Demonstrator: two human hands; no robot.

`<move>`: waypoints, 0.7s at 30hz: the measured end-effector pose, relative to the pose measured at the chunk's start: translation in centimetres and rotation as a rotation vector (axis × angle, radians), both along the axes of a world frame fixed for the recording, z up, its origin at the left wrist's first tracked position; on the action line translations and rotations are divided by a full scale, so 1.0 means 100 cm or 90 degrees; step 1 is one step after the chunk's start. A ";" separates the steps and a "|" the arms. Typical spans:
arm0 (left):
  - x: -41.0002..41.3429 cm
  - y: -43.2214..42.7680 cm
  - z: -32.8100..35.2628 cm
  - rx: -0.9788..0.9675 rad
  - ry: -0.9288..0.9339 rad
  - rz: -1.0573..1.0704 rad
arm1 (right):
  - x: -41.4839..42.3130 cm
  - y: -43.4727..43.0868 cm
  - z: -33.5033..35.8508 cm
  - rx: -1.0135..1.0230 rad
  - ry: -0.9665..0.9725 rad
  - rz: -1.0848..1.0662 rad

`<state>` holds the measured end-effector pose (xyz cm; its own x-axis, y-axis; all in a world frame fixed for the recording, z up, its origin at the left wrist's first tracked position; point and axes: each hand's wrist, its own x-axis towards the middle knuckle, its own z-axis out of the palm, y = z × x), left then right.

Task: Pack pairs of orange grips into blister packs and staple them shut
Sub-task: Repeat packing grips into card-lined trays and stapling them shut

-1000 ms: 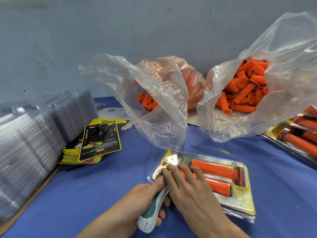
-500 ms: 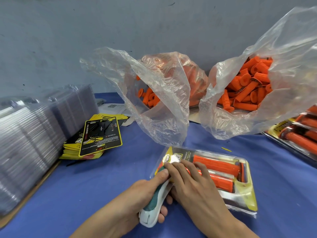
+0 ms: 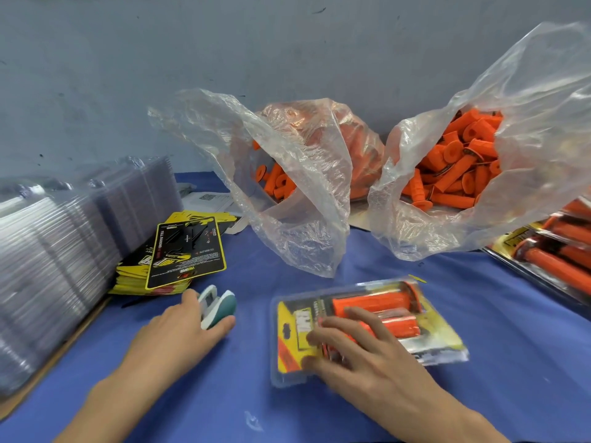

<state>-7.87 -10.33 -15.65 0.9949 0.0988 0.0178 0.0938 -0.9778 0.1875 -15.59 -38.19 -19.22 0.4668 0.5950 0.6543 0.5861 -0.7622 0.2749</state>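
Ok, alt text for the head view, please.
A person's right hand rests on a filled blister pack on a blue table while the left hand holds a stapler beside it. Plastic bags of orange grips stand behind.

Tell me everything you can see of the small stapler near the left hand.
The stapler is small, white with a teal shell, plastic by its look. It is low over the blue cloth, near the stack of yellow-black cards, left of the blister pack. The left hand grips it between thumb and finger.

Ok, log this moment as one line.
left hand: grips stapler, clear of blister pack | right hand: spread flat on blister pack | blister pack: two orange grips inside, on blue cloth | staples: cannot tell
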 end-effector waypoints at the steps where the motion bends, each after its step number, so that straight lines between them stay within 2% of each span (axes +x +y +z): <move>1: 0.004 0.000 0.000 -0.099 0.019 0.011 | -0.004 -0.005 0.001 0.004 0.012 0.033; 4: 0.013 -0.008 0.005 -0.507 0.101 0.028 | -0.014 -0.030 0.002 0.038 0.060 0.048; 6: 0.013 -0.014 0.009 -0.625 0.139 0.032 | -0.019 -0.056 0.003 0.054 0.078 0.000; 8: 0.010 -0.019 0.008 -0.578 0.117 0.006 | -0.022 -0.082 0.006 0.056 0.116 -0.100; 10: 0.006 -0.022 0.003 -0.351 0.055 -0.019 | -0.023 -0.109 0.010 0.058 0.188 -0.228; 12: 0.000 -0.028 -0.003 -0.128 0.001 -0.043 | -0.023 -0.125 0.021 0.139 0.236 -0.311; 14: -0.005 -0.037 -0.009 0.028 -0.024 -0.071 | -0.024 -0.128 0.030 0.245 0.227 -0.344; 16: -0.007 -0.044 -0.010 0.131 -0.093 -0.087 | -0.027 -0.113 0.034 0.318 0.183 -0.291; 17: -0.007 -0.049 -0.010 0.107 -0.161 -0.111 | -0.029 -0.098 0.035 0.315 0.168 -0.255; 19: -0.009 -0.063 -0.009 -0.086 -0.280 -0.183 | -0.031 -0.068 0.030 0.247 0.156 -0.212; 20: -0.011 -0.074 -0.008 -0.230 -0.268 -0.203 | -0.031 -0.058 0.026 0.206 0.155 -0.206; 21: -0.014 -0.088 -0.005 -0.381 -0.188 -0.196 | -0.030 -0.051 0.020 0.161 0.152 -0.213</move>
